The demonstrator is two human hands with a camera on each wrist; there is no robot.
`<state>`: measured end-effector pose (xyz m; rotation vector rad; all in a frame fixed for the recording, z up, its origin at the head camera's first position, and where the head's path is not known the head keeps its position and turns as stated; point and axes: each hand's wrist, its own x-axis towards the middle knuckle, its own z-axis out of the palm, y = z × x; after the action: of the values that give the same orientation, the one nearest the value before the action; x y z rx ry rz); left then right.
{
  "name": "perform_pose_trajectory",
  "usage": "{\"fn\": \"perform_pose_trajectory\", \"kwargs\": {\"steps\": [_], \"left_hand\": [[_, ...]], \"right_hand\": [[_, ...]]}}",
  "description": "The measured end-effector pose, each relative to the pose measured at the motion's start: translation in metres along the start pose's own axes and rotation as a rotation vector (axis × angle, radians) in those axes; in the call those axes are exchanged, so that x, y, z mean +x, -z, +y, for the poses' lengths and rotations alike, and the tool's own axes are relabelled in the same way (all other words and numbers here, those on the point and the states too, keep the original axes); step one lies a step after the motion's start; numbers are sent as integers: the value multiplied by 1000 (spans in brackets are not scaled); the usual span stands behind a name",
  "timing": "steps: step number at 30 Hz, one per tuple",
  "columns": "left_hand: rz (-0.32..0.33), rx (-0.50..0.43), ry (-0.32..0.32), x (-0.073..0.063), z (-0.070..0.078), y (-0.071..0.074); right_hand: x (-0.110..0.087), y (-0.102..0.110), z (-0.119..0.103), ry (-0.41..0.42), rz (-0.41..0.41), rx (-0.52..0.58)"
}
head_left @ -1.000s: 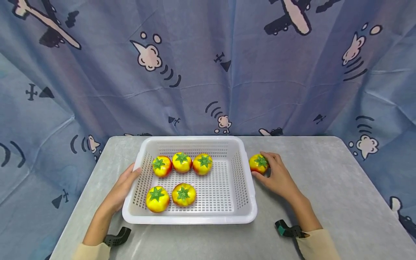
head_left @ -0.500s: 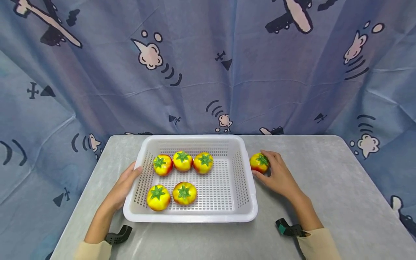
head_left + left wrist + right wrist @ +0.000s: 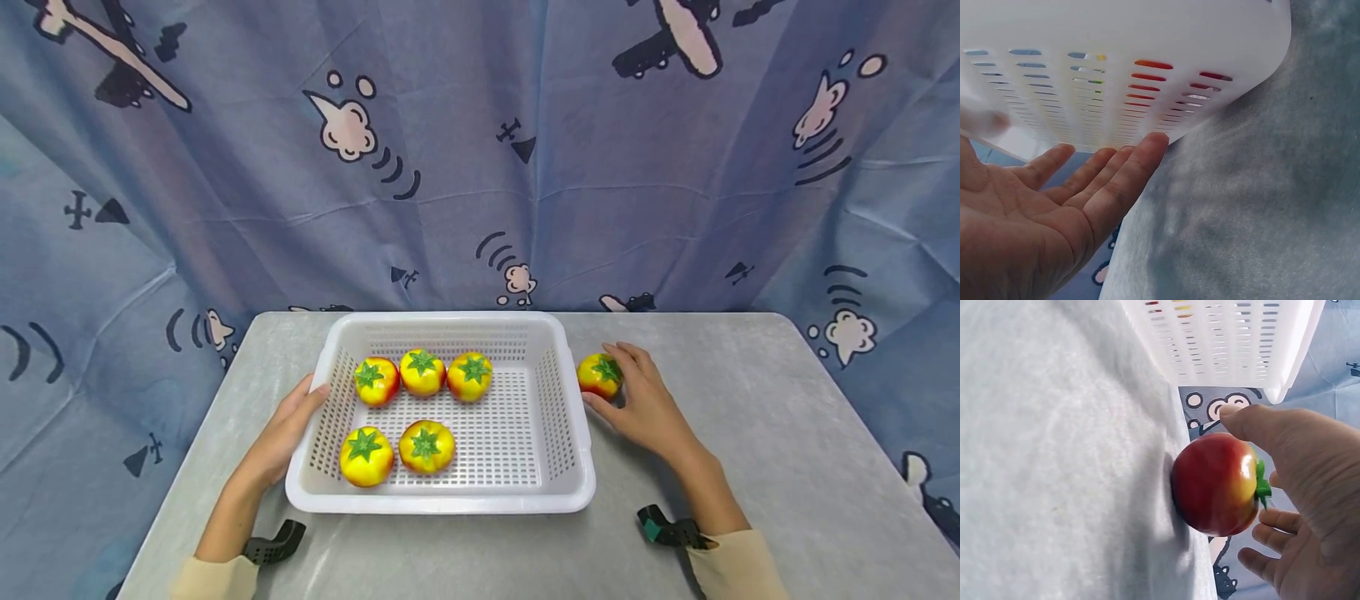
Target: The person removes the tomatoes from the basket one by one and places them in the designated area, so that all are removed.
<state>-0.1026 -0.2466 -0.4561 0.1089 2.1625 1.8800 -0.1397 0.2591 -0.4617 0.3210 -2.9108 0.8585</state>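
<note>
My left hand [image 3: 282, 433] holds the left rim of a white perforated plastic basket [image 3: 442, 505], thumb over the rim. In the left wrist view, its fingers [image 3: 1124, 178] extend against the basket's outer wall. Just outside the right wall, a yellow-red toy tomato [image 3: 597, 377] with a green star-shaped top rests on the table. My right hand [image 3: 647, 410] is spread around it, thumb nearer and fingers farther. A gap shows between the thumb and this tomato [image 3: 1215, 485] in the right wrist view.
Inside the basket, three similar tomatoes [image 3: 422, 372] form a back row, and two more [image 3: 426, 447] sit in front at the left. The grey table [image 3: 772, 433] extends to the right. A blue patterned curtain [image 3: 450, 167] hangs behind it.
The fingers of my right hand have spread slightly away from the tomato beside the basket. My left hand, the basket and its contents stay in place; the head view has shifted a little.
</note>
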Motion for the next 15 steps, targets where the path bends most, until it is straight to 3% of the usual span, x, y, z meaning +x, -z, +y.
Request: {"fn": "perform_pose_trajectory", "kwargs": {"steps": [15], "left_hand": [[-1, -7, 8, -1, 1, 1]], "right_hand": [[-2, 10, -10, -13, 16, -4]]}}
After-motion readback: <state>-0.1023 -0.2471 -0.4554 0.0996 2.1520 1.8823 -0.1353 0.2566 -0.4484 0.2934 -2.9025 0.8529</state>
